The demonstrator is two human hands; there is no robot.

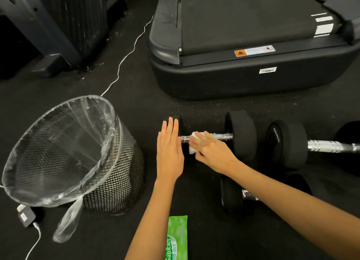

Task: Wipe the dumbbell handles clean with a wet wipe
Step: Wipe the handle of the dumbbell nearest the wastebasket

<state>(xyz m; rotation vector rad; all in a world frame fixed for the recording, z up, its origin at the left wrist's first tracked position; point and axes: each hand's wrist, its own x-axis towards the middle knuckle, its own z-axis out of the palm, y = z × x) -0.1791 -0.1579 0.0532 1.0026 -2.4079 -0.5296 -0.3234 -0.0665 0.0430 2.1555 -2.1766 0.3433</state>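
A black dumbbell [241,135] with a chrome handle [224,136] lies on the dark floor in mid-frame. My right hand [211,152] holds a white wet wipe [194,142] wrapped around the left part of that handle. My left hand [169,148] lies flat with straight fingers against the dumbbell's left weight head, which it mostly hides. A second dumbbell [286,142] with a bare chrome handle lies to the right. A third dumbbell [231,195] sits nearer me, partly under my right forearm.
A black mesh bin [120,174] lined with a clear bag leans at the left. A green wet-wipe pack [177,238] lies at the bottom edge. A treadmill base [243,78] fills the far side. A white cable [124,59] and a charger [26,217] lie on the floor.
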